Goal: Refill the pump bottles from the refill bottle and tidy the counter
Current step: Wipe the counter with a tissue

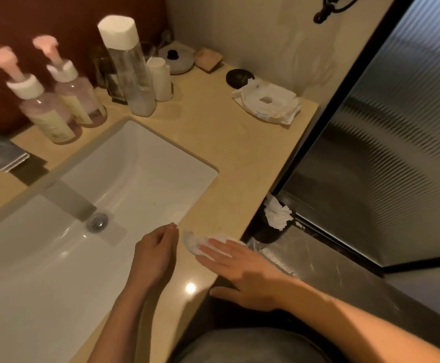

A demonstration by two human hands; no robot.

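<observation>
Two pump bottles with pink pump heads, one (43, 106) at the far left and one (76, 90) beside it, stand behind the sink. A tall clear refill bottle (129, 69) with a white cap stands to their right. On the beige counter (229, 158) near its front edge, my right hand (242, 268) presses flat, straight fingers on a crumpled white tissue (195, 242). My left hand (156, 252) hovers over the sink's right rim with loosely curled fingers and holds nothing.
The white sink (140, 163) fills the left, with a faucet (67, 197) over its drain. A wet-wipes pack (268, 103), a black round lid (239, 77), a small white bottle (161, 79) and a soap bar (208, 58) sit at the back. A bin with tissues (276, 218) stands below the counter's right edge.
</observation>
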